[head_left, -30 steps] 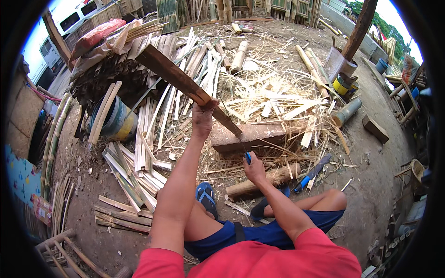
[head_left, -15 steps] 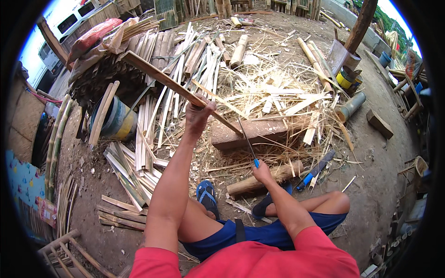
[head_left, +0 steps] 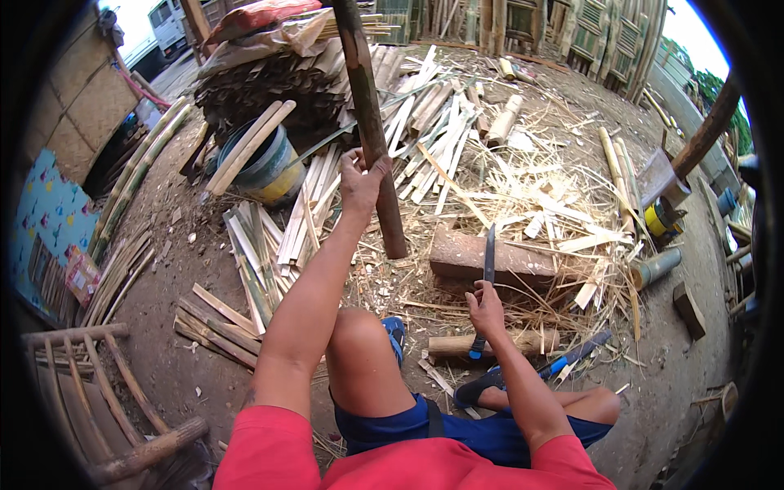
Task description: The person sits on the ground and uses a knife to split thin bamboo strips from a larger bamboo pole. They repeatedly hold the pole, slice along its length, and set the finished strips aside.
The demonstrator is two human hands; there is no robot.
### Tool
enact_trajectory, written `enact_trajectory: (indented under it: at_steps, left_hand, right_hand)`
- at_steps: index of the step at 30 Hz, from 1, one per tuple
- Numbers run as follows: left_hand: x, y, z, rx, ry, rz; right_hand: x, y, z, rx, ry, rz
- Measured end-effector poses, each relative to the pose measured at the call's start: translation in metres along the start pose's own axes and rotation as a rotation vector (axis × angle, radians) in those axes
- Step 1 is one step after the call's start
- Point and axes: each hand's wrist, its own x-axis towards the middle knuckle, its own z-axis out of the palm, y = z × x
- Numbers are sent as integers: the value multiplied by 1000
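Note:
My left hand point(head_left: 359, 189) is closed around a long piece of split bamboo point(head_left: 376, 139), its dark outer face turned toward me. The piece stands steeply, with its lower end left of a thick wooden block point(head_left: 457, 265). In my right hand point(head_left: 487, 310) is a long knife point(head_left: 489, 257), its dark blade pointing up and away across the block. A blue end of its handle shows below the hand, over a short round log point(head_left: 523, 344). The blade is apart from the bamboo.
Pale shavings and strips point(head_left: 563, 204) lie beyond and right of the block. A dark blue tool point(head_left: 580, 353) rests right of my feet. On the left stand a bucket point(head_left: 282, 175) with bamboo pieces and a wooden frame point(head_left: 90, 392). Split bamboo point(head_left: 269, 90) is stacked behind.
The split bamboo has swung from a leftward slant to nearly upright and rolled to show its outer face. Its lower end left the blade and block. My view has turned left.

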Motion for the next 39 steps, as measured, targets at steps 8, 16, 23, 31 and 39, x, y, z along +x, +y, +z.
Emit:
enact_trajectory:
  at_steps: [8,16,23,31,39]
  left_hand:
    - [-202,-86,-201,724,349,-555]
    - [-301,-130,-349,793,940,-729]
    - [-299,-120,-455,994,1016,-839]
    - [-147,-96,-291,707,102,-534]
    - [-92,-4,108,478,-1011,-179]
  right_hand:
    - [22,-133,52,-29,-594,-129]
    - [19,-168,106,-9,-739,-223]
    - [37,-125,89,173,-724,20]
    - [48,-27,3,287,-515,270]
    - [37,91,-126,710,-141,486]
